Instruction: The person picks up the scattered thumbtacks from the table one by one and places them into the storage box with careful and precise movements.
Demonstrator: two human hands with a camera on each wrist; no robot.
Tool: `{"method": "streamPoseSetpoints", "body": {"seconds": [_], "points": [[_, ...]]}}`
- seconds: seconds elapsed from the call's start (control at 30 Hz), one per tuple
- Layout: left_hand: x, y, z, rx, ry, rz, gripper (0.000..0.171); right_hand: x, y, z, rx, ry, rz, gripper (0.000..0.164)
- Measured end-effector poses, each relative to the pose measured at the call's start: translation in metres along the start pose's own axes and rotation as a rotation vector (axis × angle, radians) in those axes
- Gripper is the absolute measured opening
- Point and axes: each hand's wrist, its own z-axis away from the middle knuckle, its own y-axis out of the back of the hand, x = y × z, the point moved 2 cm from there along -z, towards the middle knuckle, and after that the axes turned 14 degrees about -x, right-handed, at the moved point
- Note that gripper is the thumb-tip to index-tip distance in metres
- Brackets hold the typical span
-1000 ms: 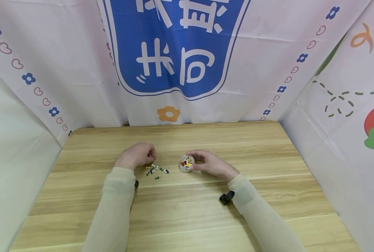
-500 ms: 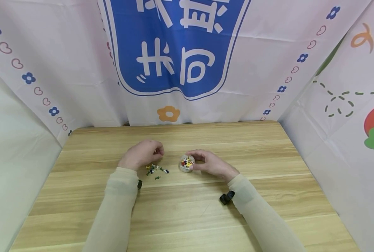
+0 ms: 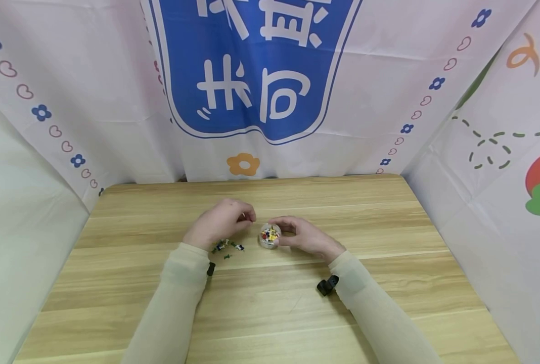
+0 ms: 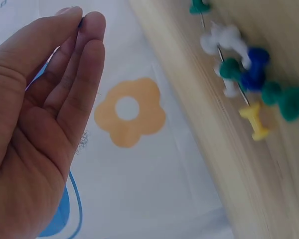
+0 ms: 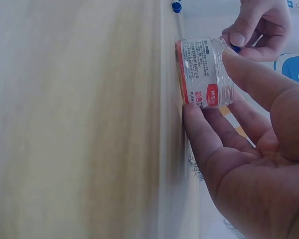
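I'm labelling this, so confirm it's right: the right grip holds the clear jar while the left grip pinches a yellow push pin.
Wrong colour: the left grip pinches a blue push pin, as the right wrist view shows. The right grip does hold the clear jar.

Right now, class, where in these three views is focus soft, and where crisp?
Right wrist view: pale wooden tabletop smeared, clear labelled cylindrical jar fairly crisp; left wrist view: green, white, blue and yellow plastic pushpins soft-edged; head view: pushpins too small to judge.

The left hand hides most of a blue pin, the right hand part of a jar (its fine print blurred).
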Motion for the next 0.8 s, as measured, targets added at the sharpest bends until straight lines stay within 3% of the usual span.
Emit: {"method": "streamPoseSetpoints", "body": {"seconds": [0.57,0.8], "points": [[0.03,-0.014,-0.012,-0.028,-0.095,-0.034,0.014,0.0,0.001,0.0,0.005,-0.008,0.025,0.057],[0.034,-0.019,-0.017,-0.017,-0.124,-0.029,0.018,0.0,0.001,0.0,0.016,-0.024,0.028,0.061]]}}
